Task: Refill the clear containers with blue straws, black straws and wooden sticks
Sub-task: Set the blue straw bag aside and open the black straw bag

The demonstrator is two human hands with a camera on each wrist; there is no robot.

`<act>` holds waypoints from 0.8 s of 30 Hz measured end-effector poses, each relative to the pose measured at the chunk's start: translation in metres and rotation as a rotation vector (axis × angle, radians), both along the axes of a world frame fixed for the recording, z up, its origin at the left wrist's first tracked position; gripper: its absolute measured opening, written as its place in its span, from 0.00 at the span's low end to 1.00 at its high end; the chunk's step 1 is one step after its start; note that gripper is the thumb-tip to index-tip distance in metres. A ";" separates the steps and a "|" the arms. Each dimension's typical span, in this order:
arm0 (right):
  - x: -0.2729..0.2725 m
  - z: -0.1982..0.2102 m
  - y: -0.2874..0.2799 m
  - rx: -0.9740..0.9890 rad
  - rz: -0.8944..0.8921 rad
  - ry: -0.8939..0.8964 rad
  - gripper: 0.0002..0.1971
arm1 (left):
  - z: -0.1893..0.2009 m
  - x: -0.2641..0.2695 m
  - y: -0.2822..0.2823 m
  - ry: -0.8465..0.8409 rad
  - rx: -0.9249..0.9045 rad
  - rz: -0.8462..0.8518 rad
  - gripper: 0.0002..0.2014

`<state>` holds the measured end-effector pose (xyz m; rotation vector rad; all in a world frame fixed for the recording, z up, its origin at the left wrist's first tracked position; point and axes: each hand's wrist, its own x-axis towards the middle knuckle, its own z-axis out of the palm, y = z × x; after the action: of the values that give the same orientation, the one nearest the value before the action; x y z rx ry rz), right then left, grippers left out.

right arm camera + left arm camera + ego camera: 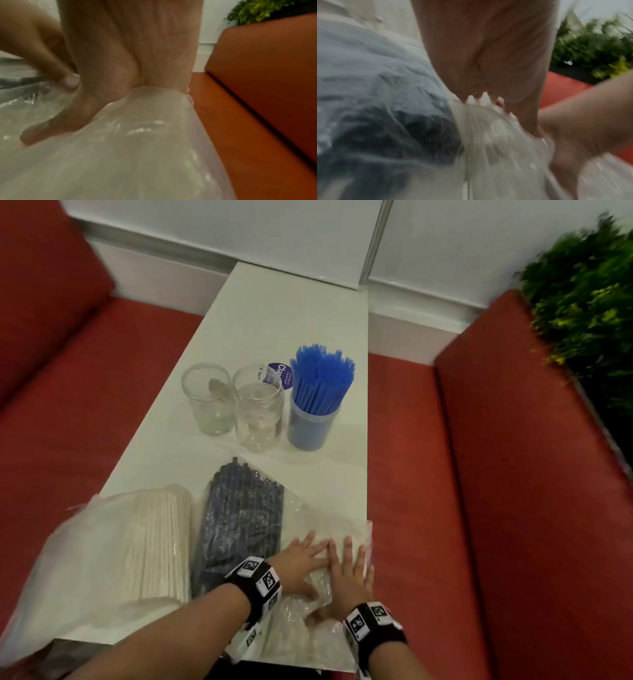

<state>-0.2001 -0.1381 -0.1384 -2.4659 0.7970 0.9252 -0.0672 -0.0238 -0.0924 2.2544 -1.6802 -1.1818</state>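
Two hands lie flat on a clear plastic bag point(342, 542) at the near right of the counter point(291, 313). The left hand point(301, 563) and the right hand point(349, 570) sit side by side, fingers point(310, 539) straight and spread, pressing the film down without gripping it. The bag looks empty or nearly so.

Just left of the fingers lies the bag of black straws point(239, 525), and further left the bag of wooden sticks point(154, 546), both apparently unemptied. Beyond the fingertips stand three containers: the one holding blue straws point(318, 392) looks full, while the two empty clear containers point(233, 402) wait beside it. So one refill seems done and two remain.

The risks come from slick film and light, tall jars. The flattened bag overhangs the counter's right edge and could slide off once released. Reaching forward could let a sleeve or a trailing bag catch a jar and tip it. Black straws may spill loose if their bag is lifted by the wrong end.
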 end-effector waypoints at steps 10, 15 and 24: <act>0.052 0.078 -0.007 -0.026 -0.001 0.149 0.57 | 0.073 0.081 0.032 -0.175 0.192 0.362 0.16; 0.077 0.095 0.019 -0.127 -0.098 -0.371 0.12 | 0.044 0.053 0.043 -0.361 0.386 0.183 0.44; 0.078 0.069 0.048 0.345 -0.459 -0.546 0.08 | 0.037 0.051 0.047 -0.470 0.175 0.134 0.18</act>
<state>-0.1219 -0.0899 -0.0694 -1.9628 0.8598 0.1838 -0.0164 0.0233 -0.0550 2.8788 -1.5692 -0.8427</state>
